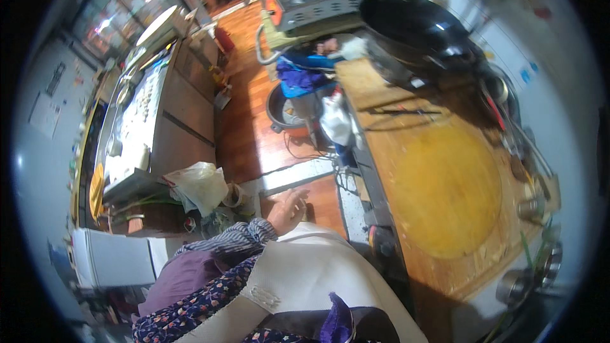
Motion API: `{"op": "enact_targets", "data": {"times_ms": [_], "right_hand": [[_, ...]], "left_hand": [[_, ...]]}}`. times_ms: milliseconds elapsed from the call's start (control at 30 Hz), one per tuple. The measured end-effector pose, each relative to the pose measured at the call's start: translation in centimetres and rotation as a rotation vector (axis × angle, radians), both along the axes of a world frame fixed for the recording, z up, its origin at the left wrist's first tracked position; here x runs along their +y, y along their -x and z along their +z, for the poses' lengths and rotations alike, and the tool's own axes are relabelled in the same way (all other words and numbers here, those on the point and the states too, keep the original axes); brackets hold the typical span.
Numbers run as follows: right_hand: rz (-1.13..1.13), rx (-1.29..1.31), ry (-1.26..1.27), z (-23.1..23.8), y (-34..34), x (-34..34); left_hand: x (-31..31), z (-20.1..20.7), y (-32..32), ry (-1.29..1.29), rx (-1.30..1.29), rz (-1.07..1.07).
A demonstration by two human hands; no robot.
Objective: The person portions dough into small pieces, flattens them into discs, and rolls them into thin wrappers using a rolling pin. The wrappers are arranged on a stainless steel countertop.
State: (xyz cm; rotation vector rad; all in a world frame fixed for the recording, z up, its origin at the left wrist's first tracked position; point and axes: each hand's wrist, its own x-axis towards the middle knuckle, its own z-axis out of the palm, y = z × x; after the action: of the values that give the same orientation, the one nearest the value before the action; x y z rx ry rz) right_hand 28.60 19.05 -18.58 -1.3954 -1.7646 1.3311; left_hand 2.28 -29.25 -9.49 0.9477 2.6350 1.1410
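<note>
My left hand (289, 212) hangs in front of my body, above the floor, with its fingers stretched out and nothing in it. A striped sleeve covers that wrist, with purple cloth further up the arm. The hand is close to the front of my white apron (311, 260). Left of it is a white plastic bag (200, 185) beside the counter's end. A piece of purple cloth (340, 321) shows at the lower edge, against my clothes. My right hand does not show.
On the right, a wooden worktop (375, 143) bears a round yellow cutting board (448, 190) and a large black wok (419, 28). A long steel counter (184, 95) stands at the left. Between them, a dark pot (276, 111) and cables lie on the wooden floor (241, 89).
</note>
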Motion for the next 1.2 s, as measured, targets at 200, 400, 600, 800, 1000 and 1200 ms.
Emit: {"op": "enact_targets", "data": {"times_ms": [200, 400, 600, 800, 1000, 1200], "right_hand": [[0.501, -0.179, 0.148, -0.8, 18.0, -12.0], [0.782, -0.434, 0.194, -0.5, 30.0, -22.2], [0.994, -0.615, 0.161, -0.4, 35.8, -27.8], [1.250, -0.676, 0.045, -0.5, 41.9, -30.2], [1.288, -0.538, 0.167, 0.5, 55.7, -36.5], [1.567, -0.446, 0.269, 0.3, 71.8, -47.7]], "left_hand": [[-7.8, -3.4, 5.7, -0.097, -0.069, 0.261], [-18.0, -4.0, 12.7, -0.164, 0.015, 0.535], [-27.9, -1.6, 18.2, -0.270, 0.127, 0.931], [-35.6, 0.6, 19.0, -0.195, 0.214, 1.264], [-43.4, 0.6, 23.0, 0.124, 0.339, 1.412], [-50.8, -3.2, 31.2, 0.179, 0.152, 1.643]]}}
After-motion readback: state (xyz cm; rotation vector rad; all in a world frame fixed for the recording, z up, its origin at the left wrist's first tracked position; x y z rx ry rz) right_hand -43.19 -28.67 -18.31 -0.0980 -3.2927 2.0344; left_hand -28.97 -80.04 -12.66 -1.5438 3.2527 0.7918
